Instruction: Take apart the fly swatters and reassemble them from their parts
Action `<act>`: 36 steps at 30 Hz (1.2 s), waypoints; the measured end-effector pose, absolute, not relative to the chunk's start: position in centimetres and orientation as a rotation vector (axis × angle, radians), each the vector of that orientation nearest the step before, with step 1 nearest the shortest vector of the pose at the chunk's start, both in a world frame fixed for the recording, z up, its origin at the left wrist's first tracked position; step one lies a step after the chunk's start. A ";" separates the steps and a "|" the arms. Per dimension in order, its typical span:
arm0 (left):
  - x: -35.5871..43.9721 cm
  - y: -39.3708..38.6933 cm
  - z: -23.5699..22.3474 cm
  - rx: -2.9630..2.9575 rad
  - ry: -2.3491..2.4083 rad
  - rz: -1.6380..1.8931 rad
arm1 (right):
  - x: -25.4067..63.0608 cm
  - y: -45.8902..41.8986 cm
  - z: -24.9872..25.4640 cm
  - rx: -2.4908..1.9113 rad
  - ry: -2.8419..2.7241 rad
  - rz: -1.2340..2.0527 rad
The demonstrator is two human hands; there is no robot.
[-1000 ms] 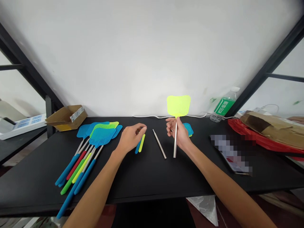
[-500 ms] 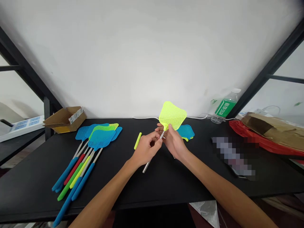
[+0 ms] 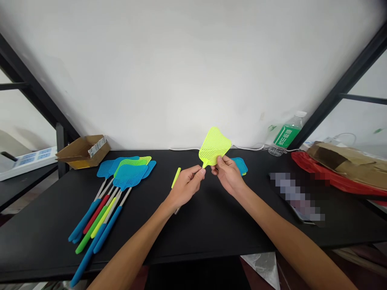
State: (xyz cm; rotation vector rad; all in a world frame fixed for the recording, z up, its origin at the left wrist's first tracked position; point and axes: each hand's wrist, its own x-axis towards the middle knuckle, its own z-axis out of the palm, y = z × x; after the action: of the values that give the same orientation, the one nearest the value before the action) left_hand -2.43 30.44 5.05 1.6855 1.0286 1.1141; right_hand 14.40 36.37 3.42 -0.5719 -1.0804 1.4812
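A yellow-green fly swatter (image 3: 214, 147) is up off the table between my two hands. My left hand (image 3: 186, 185) is closed around its metal shaft just below the neck; most of the shaft is hidden, and a metal end (image 3: 177, 210) peeks out beneath the hand. Thumb and fingers of my right hand (image 3: 230, 175) pinch the lower right edge of the mesh head. A yellow-green handle sleeve (image 3: 176, 177) lies beside my left hand, partly covered by it. Behind my right hand rest stacked loose swatter heads (image 3: 241, 165), blue on top.
Several fly swatters (image 3: 130, 175) with coloured handles lie piled at the left of the black table (image 3: 211, 229). An open cardboard box (image 3: 83, 153) stands behind them. At right are a phone (image 3: 296, 197), a water bottle (image 3: 286, 135) and cardboard (image 3: 344, 165) on red plastic.
My left hand moved right and closed on the swatter's shaft. My right hand shifted from the neck to the mesh head's edge. The swatter tilted and moved left.
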 end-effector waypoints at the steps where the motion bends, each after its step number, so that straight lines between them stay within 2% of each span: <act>1: -2.3 30.5 5.1 1.648 0.988 1.105 | 14.4 36.4 3.4 -0.555 -1.060 1.499; 14: -0.2 31.1 3.8 1.025 0.434 0.927 | 14.4 36.9 3.1 -0.459 -0.842 1.604; 22: 0.3 30.9 3.3 1.138 0.574 1.060 | 14.3 37.2 3.4 -0.556 -0.804 1.525; 25: 0.0 30.3 3.3 1.278 0.712 1.094 | 17.0 38.8 4.0 -0.610 -0.692 1.364; 29: -0.3 30.1 3.0 1.303 0.840 1.136 | 23.0 42.0 4.3 -0.729 -0.581 0.981; 36: 0.0 31.1 1.5 1.209 0.995 1.155 | 25.8 43.9 1.9 -1.691 -1.329 0.396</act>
State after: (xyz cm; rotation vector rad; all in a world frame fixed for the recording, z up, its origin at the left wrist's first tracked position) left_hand 0.01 31.07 1.46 1.2086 0.9955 1.1548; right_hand 25.85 43.85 1.85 -1.6913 -1.3287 0.3961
